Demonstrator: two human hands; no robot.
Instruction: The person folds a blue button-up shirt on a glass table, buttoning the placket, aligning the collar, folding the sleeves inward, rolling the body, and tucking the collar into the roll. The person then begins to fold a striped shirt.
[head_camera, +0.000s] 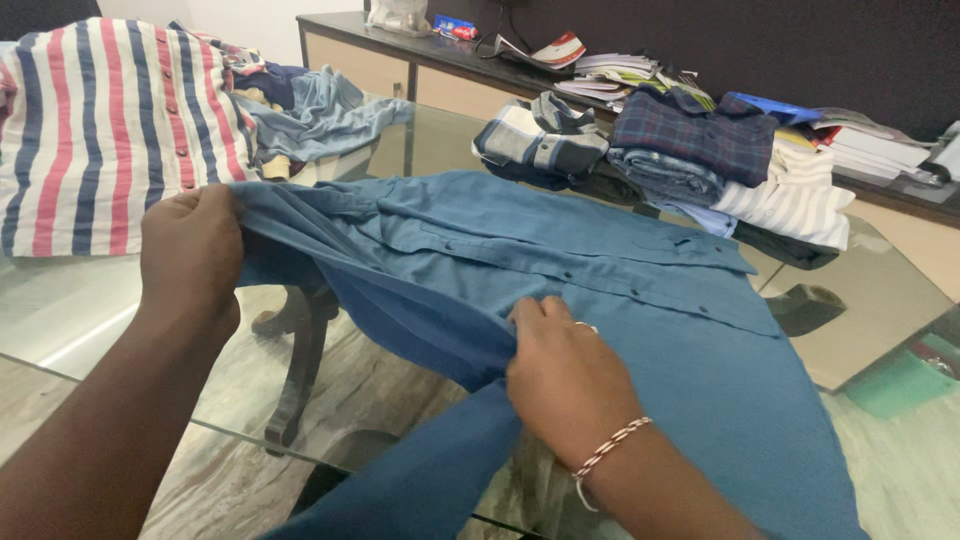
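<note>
A blue button-up shirt (640, 330) lies spread across a glass table (80, 310), its button placket running left to right. My left hand (190, 250) grips the shirt's edge near the collar at the left and lifts it. At the shirt's near edge my right hand (560, 375), with a ring and a beaded bracelet, pinches a fold of the fabric. A sleeve hangs down off the table toward me.
A red, white and blue striped shirt (100, 130) lies at the far left, with light blue clothes (320, 115) behind it. Folded checked and striped shirts (700, 160) are stacked at the back right. A dark sideboard (440, 60) holds papers. A green object (900, 380) sits under the glass.
</note>
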